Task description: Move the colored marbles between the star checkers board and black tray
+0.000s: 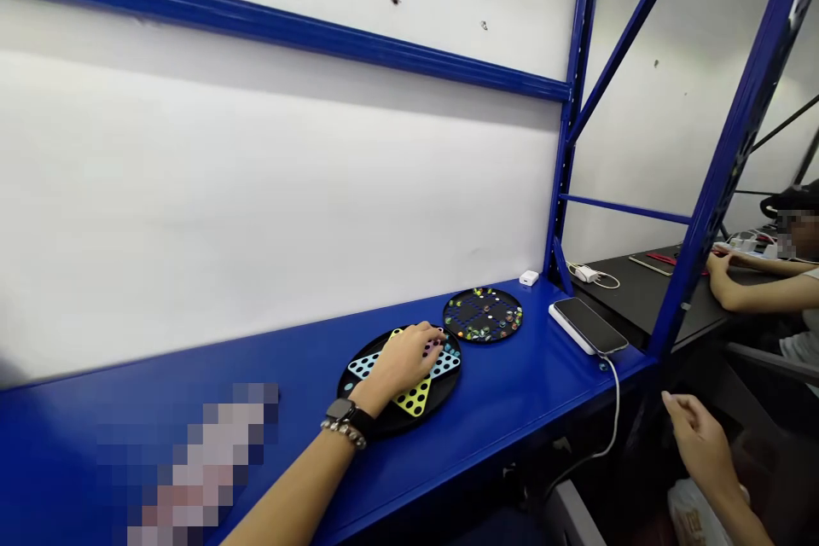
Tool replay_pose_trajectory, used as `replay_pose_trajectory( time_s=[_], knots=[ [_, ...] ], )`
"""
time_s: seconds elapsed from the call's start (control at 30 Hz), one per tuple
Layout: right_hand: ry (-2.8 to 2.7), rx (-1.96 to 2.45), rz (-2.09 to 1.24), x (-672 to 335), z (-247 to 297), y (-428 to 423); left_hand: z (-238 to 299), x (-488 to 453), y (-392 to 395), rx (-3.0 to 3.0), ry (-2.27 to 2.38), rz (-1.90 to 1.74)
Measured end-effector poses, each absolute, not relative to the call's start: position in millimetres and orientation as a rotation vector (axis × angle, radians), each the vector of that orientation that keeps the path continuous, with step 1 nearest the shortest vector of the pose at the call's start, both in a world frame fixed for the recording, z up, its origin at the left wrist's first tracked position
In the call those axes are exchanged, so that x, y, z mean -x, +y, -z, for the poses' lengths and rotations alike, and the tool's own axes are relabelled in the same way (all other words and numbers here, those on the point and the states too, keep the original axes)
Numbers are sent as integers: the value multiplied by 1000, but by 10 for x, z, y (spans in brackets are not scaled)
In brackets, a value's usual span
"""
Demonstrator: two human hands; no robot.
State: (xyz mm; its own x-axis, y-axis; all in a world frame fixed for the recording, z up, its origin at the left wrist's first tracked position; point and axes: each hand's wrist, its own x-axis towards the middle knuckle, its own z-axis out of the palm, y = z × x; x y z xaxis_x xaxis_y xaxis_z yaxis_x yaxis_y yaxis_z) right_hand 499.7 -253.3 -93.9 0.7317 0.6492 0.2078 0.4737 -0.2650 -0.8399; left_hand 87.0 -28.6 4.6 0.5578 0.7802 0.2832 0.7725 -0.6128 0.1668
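Observation:
A round black Chinese checkers board (pixel 419 424) with a coloured star of holes lies on the blue table. My left hand (pixel 400 358), with a watch and a beaded bracelet on the wrist, reaches over it. Its fingers are bent over the right part of the star, with a gap between thumb and forefinger. Several bluish marbles (pixel 451 347) sit near the fingertips. My hand covers the middle of the star. Beyond the table's right end, my right hand (pixel 704 441) hangs in the air with loosely curled fingers, and nothing shows in it.
A second round black board (pixel 485 316) holds several marbles. A white earphone case (pixel 528 278) stands near the wall. At the right end a phone (pixel 589 324) lies on a white box, its cable running over the edge. Blue rack posts (pixel 720 162) separate a co-worker's dark table.

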Motion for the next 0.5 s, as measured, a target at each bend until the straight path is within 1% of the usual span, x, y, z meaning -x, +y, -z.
replay_pose_trajectory(
  time_s=[0.07, 0.17, 0.3, 0.5],
  knots=[
    [-960, 1923, -5, -4803, 815, -2440, -72, -860, -314, -2744, 1354, -524],
    [-1210, 1978, 129, -4617, 612, -2259, -100, -846, -361, -2731, 1348, -505],
    [-1329, 2050, 199, -4575, 554, -2096, -70, -828, -391, -2737, 1329, -543],
    [-1361, 2162, 226, -4594, 538, -1981, 24, -802, -378, -2720, 1299, -616]
  ],
)
